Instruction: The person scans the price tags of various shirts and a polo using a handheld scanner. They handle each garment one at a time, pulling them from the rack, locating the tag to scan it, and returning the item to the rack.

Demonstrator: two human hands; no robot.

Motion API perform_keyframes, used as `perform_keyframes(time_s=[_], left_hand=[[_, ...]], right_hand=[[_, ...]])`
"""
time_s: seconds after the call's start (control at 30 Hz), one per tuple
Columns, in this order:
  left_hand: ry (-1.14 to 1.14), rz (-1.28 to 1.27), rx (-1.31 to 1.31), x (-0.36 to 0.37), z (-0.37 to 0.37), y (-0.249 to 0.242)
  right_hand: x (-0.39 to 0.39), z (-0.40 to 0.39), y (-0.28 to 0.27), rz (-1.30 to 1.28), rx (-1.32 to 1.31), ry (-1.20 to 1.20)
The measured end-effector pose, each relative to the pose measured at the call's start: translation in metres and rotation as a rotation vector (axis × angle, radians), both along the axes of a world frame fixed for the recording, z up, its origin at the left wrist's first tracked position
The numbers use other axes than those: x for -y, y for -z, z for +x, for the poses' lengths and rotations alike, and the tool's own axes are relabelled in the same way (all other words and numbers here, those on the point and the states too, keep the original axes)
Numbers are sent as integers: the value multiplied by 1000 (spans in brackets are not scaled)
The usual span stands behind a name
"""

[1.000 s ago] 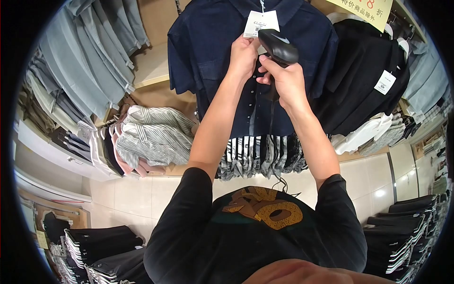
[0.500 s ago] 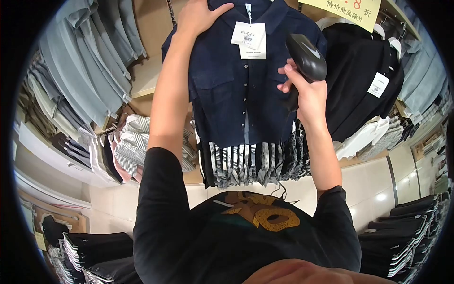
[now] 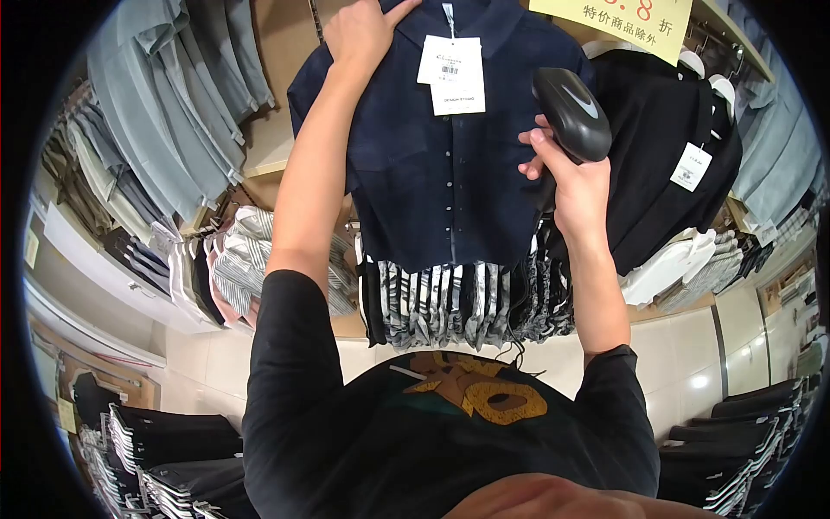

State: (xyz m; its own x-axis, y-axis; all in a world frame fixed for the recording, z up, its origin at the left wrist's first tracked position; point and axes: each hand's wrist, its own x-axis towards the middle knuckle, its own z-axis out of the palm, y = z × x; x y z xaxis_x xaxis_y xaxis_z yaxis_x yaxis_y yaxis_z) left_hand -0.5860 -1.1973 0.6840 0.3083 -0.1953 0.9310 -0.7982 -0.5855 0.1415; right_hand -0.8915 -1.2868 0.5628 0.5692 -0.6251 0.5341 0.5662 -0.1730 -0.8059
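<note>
Nearest was the wearer's black T-shirt (image 3: 346, 432), with a brown and yellow print (image 3: 484, 389) across the chest; both bare forearms reached forward from its sleeves. The right hand (image 3: 575, 182) had its fingers curled about the handle of a black scanner (image 3: 571, 114), the fingertips showing at the left of the grip. The scanner's rounded top, which bore a pale curved mark, leaned to the upper left. It stood in front of the right side of a navy shirt (image 3: 406, 186), apart from the paper tags on it. A dark cable (image 3: 518, 346) showed lower down, above the print.

The left hand (image 3: 356, 39) was at the shirt's upper left edge, one digit stretched along the collar; the other fingers were partly out of sight, so whether they gripped the cloth could not be told. The shirt hung upright with its buttoned front toward the wearer. Below its collar, near the middle of its upper edge, two white tags overlapped: an upper tag (image 3: 450, 60) with a barcode, and a lower tag (image 3: 460, 99) peeping out beneath it.

Under the shirt's hem hung a row of black-and-white patterned garments (image 3: 441, 307). Just beside its right edge were black garments (image 3: 648, 164) on white hangers (image 3: 723, 92), below a yellow sign (image 3: 618, 22). Farther left, striped clothes (image 3: 246, 264) hung beneath a wooden shelf (image 3: 270, 143), and pale blue garments (image 3: 156, 112) beside it.
</note>
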Motion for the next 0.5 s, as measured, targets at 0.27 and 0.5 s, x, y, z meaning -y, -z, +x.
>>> perform_keyframes(time_s=[0.27, 0.5], left_hand=[[-82, -56, 199, -46, -99, -25], [-207, 68, -125, -99, -144, 95]], right_hand=[[7, -42, 6, -36, 19, -16], [-23, -77, 100, 57, -326, -197]])
